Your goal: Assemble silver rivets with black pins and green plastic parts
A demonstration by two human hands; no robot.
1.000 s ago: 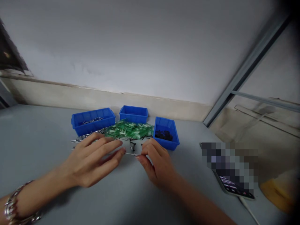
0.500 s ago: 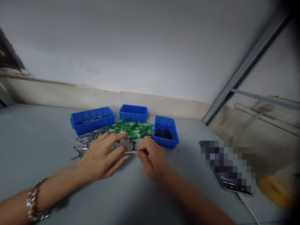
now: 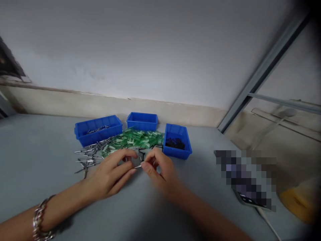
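Between my hands, a thin silver metal rod [image 3: 137, 166] is held above the grey table, with only a short length showing. My right hand [image 3: 160, 170] is closed, thumb and forefinger pinching its right end. My left hand [image 3: 114, 172] is closed in from the other side, its fingertips meeting around the rod's left end. Just beyond the fingers lie a few small black pieces [image 3: 141, 155]. Loose metal rods with dark parts [image 3: 87, 160] spread out beyond and to the left of my left hand. Behind the hands is a heap of green plastic pieces [image 3: 136, 135].
A blue bin [image 3: 100, 137] at left contains metal rods. Another blue bin [image 3: 142, 126] stands at the back, and a third blue bin [image 3: 179, 154] at right contains black pieces. A phone [image 3: 248, 201] with a white cable [image 3: 267, 221] lies at right, near a yellow object [image 3: 296, 204].
My left fingers have drawn together onto the rod's left end; they were spread around it before. Both hands have shifted slightly left, and the rod now tilts a little more.
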